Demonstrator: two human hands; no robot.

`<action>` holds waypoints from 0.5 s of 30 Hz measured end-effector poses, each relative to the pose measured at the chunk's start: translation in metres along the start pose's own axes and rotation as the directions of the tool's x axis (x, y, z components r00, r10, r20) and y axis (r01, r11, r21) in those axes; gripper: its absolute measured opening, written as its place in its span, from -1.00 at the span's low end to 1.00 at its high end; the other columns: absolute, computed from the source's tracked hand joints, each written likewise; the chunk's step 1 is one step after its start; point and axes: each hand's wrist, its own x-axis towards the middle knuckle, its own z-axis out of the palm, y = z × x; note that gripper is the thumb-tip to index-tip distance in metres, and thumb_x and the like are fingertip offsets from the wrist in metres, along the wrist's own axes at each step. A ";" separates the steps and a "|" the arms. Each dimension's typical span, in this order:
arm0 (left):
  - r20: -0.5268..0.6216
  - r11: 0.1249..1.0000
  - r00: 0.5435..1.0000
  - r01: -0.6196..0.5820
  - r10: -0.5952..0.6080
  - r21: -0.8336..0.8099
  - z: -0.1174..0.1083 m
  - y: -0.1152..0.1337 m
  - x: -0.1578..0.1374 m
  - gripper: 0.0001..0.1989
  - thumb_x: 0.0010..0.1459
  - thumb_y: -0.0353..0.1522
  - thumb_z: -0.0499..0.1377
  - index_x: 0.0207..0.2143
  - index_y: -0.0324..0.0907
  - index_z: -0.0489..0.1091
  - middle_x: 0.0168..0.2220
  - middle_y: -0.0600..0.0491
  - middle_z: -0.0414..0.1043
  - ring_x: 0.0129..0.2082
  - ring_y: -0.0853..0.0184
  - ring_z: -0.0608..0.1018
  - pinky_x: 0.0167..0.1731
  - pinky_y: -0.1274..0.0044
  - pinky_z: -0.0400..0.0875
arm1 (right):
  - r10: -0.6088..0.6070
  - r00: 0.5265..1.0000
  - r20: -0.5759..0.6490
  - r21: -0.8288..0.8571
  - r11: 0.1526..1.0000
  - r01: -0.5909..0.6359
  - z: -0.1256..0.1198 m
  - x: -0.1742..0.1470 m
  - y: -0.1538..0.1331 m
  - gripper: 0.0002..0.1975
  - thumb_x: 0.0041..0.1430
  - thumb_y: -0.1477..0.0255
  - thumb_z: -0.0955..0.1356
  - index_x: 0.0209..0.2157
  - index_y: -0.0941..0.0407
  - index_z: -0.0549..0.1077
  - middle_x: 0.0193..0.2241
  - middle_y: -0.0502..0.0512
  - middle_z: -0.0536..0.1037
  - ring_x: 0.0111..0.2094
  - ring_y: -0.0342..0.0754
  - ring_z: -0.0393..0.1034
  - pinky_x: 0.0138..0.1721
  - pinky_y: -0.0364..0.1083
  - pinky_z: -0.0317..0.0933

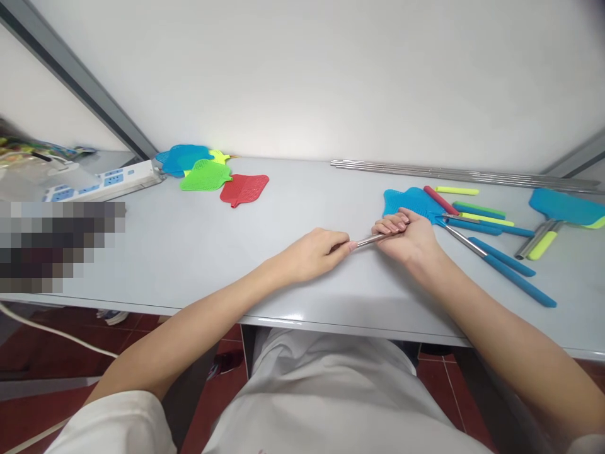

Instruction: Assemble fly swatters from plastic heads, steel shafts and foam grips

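A thin metal tube [368,241] is held slantwise above the table [189,252]. My left hand [319,255] is closed round its left end. My right hand [409,243], palm turned up, has its fingers curled over the other end; what lies inside that grip is hidden. Just behind the right hand is a blue fly swatter head [411,203], partly covered by it. A blue-handled fly swatter [517,279] lies to the right of that hand, among loose blue, yellow, green and red handle grips [482,209].
Blue, green [207,175] and red [244,190] swatter heads lie at the back left. Long metal rods [463,174] run along the back wall. More swatter parts [567,207] are at the far right. A white power strip [113,181] sits left, near a pixelated area.
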 end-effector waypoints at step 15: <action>0.025 1.000 1.000 0.008 -0.008 -0.015 0.000 -0.001 0.000 -0.65 0.16 -0.21 -0.16 -0.60 -0.19 0.11 -0.66 0.19 0.05 -0.65 0.50 0.15 -0.61 0.58 -0.02 | 0.055 0.998 -0.021 -0.014 0.998 -0.055 0.000 0.000 0.004 -0.74 -0.05 0.55 0.13 -0.65 0.12 -0.14 -0.84 -0.16 -0.10 -0.80 -0.26 -0.22 -0.76 -0.24 -0.16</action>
